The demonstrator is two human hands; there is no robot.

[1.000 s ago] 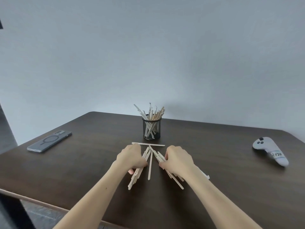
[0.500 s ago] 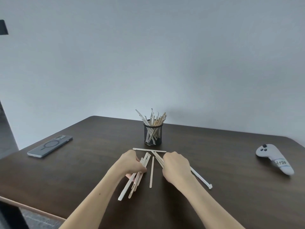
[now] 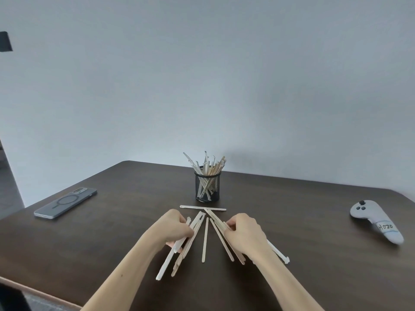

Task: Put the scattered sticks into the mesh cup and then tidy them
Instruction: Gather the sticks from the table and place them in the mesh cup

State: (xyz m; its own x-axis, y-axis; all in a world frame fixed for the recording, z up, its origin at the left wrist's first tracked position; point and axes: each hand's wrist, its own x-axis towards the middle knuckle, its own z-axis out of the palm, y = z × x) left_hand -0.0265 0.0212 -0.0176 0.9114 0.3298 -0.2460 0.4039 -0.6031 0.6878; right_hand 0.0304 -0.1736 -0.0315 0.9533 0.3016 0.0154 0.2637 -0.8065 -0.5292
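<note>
A black mesh cup (image 3: 207, 187) stands at the middle back of the dark table, with several pale sticks poking out at mixed angles. My left hand (image 3: 171, 228) is closed around a bundle of sticks (image 3: 179, 252) that slants toward me and to the left. My right hand (image 3: 243, 232) grips another bundle (image 3: 226, 241) slanting toward me and to the right, and a white stick (image 3: 278, 252) juts out past my wrist. One loose stick (image 3: 204, 240) lies between my hands. Another loose stick (image 3: 202, 207) lies crosswise just in front of the cup.
A grey phone (image 3: 65, 202) lies face down at the left of the table (image 3: 112, 232). A light grey hand controller (image 3: 377, 221) rests at the far right. The table's near edge runs across the lower left. A plain wall stands behind.
Both hands have gathered their bundles tighter and lifted them slightly, with the left bundle now sticking out further toward me. The view has tilted up a little.
</note>
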